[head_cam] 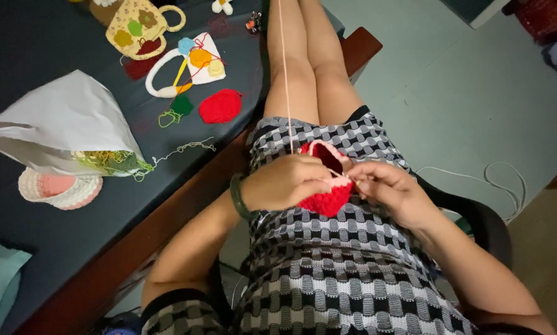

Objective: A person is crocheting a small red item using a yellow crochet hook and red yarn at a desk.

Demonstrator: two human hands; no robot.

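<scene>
Crocheting a little red piece on the lap

In the middle of the frame, I see the left hand (286,182) gripping the red crochet piece (325,197); the right hand (384,187) pinches its pink yarn (285,74).

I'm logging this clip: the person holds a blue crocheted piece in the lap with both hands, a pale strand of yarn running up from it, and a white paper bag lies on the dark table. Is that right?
Not quite: the crocheted piece is red with a pale pink rim, not blue, as the head view shows. The left hand and right hand do hold it in the lap, the pale strand of yarn runs up from it, and the white paper bag lies on the dark table.
</scene>
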